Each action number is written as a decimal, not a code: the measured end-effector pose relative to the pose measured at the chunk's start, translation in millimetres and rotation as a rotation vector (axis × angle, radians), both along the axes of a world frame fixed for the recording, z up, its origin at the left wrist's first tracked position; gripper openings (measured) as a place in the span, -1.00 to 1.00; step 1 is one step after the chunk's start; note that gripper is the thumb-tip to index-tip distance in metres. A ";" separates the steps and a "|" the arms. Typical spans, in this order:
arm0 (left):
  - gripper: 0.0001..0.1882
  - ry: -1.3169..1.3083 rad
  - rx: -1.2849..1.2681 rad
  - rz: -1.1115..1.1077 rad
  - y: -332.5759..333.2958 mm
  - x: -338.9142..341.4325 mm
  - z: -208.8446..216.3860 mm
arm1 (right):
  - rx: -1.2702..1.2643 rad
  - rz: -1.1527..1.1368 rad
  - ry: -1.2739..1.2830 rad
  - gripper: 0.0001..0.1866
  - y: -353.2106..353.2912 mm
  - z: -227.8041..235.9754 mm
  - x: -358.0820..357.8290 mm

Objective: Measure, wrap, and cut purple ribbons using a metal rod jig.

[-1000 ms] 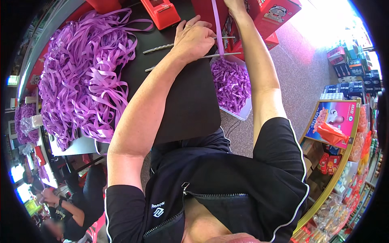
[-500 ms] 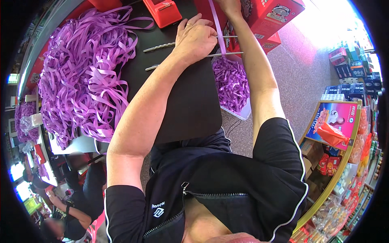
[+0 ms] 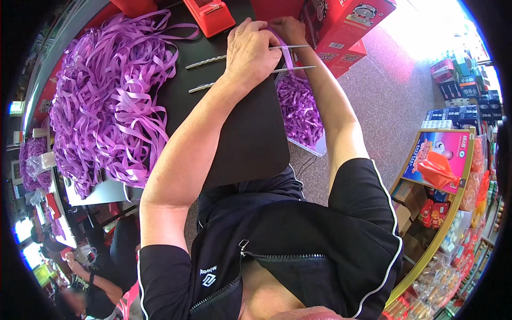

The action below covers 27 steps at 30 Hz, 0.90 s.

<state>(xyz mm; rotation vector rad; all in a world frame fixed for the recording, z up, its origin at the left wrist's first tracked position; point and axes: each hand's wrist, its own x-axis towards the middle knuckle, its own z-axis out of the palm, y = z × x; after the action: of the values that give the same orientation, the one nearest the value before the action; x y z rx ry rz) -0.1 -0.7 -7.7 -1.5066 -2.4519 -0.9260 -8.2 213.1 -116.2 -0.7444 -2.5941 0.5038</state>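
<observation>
My left hand (image 3: 250,50) is over the dark table's right edge, above two thin metal rods (image 3: 206,62) that jut past it. Its fingers curl downward, their tips hidden; what they hold cannot be made out. Just right of it, my right hand (image 3: 289,30) pinches a strip of purple ribbon (image 3: 289,60), its fingers close to the left fingertips. That strip runs down by the rods toward a whitish bin (image 3: 319,148) of short purple ribbon pieces (image 3: 300,104). A large tangled heap of purple ribbon (image 3: 109,101) covers the table's left side.
A red device (image 3: 212,17) stands at the table's far edge. Red cartons (image 3: 346,26) are stacked at far right. A display case (image 3: 458,160) with packaged goods curves along the right. At lower left, another person (image 3: 98,288) sits beside more purple ribbon.
My right hand has come back from the far edge toward my left hand, and the taut ribbon has shortened and bent. My left hand has shifted slightly left.
</observation>
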 end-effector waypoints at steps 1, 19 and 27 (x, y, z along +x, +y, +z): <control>-0.78 -0.002 0.004 -0.004 1.1 0.8 0.2 | 0.004 -0.004 -0.002 -0.67 -1.1 -7.8 11.1; -0.75 -0.031 0.080 -0.056 2.0 -5.4 0.0 | -0.759 0.135 0.360 -0.68 -168.7 -26.8 257.8; -0.74 -0.017 0.071 -0.053 5.1 -4.1 1.3 | -0.631 0.123 0.512 -0.79 -196.9 41.4 285.1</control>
<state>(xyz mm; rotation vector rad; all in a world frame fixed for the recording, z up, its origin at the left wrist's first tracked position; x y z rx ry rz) -4.2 4.4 -6.4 -1.5535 -2.3742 -1.0290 277.0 16.2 -74.8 -0.5359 -2.0011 1.3865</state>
